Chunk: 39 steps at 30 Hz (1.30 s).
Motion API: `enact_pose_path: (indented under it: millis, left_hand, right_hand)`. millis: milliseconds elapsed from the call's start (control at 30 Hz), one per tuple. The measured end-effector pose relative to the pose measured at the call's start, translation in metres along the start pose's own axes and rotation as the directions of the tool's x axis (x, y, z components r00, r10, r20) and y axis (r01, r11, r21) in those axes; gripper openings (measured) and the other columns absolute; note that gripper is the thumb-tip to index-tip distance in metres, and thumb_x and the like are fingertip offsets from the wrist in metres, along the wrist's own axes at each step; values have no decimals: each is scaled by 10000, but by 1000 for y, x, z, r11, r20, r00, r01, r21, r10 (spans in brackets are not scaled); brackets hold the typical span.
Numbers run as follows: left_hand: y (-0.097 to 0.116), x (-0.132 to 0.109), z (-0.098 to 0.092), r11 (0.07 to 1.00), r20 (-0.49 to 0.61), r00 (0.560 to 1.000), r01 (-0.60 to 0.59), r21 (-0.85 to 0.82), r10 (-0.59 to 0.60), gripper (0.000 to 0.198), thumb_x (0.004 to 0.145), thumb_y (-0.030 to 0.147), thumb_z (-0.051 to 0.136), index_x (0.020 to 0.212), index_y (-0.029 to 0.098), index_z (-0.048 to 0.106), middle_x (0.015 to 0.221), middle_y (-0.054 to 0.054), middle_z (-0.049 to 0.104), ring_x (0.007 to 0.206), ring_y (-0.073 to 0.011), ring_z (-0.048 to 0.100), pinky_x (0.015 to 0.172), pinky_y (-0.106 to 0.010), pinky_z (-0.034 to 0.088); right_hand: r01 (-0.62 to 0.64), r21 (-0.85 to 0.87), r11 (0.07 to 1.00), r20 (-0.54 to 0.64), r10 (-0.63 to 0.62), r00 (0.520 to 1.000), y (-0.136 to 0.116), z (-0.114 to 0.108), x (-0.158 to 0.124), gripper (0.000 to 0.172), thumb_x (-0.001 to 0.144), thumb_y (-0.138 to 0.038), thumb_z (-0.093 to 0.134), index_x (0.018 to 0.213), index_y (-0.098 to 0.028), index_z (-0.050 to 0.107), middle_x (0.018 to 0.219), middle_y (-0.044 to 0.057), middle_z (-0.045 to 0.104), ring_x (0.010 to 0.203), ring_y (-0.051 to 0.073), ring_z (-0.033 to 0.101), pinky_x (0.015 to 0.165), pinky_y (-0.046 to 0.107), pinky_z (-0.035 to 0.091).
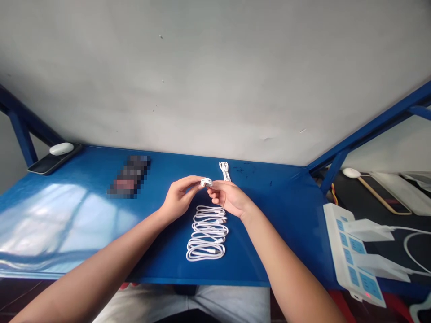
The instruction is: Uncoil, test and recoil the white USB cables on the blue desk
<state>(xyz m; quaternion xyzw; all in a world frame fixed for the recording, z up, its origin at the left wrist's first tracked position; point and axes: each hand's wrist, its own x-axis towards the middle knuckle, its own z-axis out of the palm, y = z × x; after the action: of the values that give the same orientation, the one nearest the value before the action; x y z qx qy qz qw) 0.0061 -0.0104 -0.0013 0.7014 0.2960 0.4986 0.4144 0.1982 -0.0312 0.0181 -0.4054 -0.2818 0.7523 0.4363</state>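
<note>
Left hand (178, 199), right hand (229, 197) pinch white plug (206, 182).

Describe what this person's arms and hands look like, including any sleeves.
The left forearm and right forearm are bare, with no sleeve in view. The left hand and right hand wear no gloves, and no watch or band shows.

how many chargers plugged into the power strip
2: both sit in the white power strip at the right, one white charger higher up, the other white charger nearer the near end.
</note>
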Motion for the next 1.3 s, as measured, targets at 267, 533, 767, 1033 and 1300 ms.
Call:
enact_pose_path:
  millis: [267,533,767,1033,1300]
  left_hand:
    - [9,-3,0,999,14,1000,-5,31,5,175,934,284,660,1062,227,765,1126,-109,768,1066,-230,708,995,-382,527]
    - [13,-4,1,988,-24,988,156,-11,-156,211,868,330,736,1040,221,792,1078,-101,776,1028,-247,710,1005,-376,513]
    - [5,3,2,751,83,836,527,-397,-542,285,789,324,820,1003,146,759,935,-95,779,825,-204,731,806,-318,588]
    - [11,13,-14,81,502,505,757,-649,-702,103,876,110,660,934,98,745,873,-112,760,720,-135,735,602,-170,573]
    - [12,4,-2,792,-10,881,420,-443,-473,267,768,295,845,983,165,755,936,-65,759,841,-173,704,827,-309,563]
  right_hand:
    - [-199,-113,974,57,206,977,-10,-2,-7,220,763,-321,794,716,-120,717,606,17,615,528,74,503,459,182,373]
    - [4,-178,984,13,-1,1000,-5,-1,-5,246,697,-348,836,780,-154,708,670,3,606,591,97,507,531,235,402]
    - [442,-821,360,157,-602,783,6,2,-3,224,939,-335,578,765,-213,650,751,26,644,666,164,567,647,319,451]
    - [571,-821,1,399,-714,575,9,7,-5,227,993,-238,469,933,-249,688,982,90,721,961,246,631,921,419,486]
    - [373,-582,723,-105,-522,847,12,2,4,253,836,-453,704,773,-208,712,721,23,649,609,153,565,616,319,470]
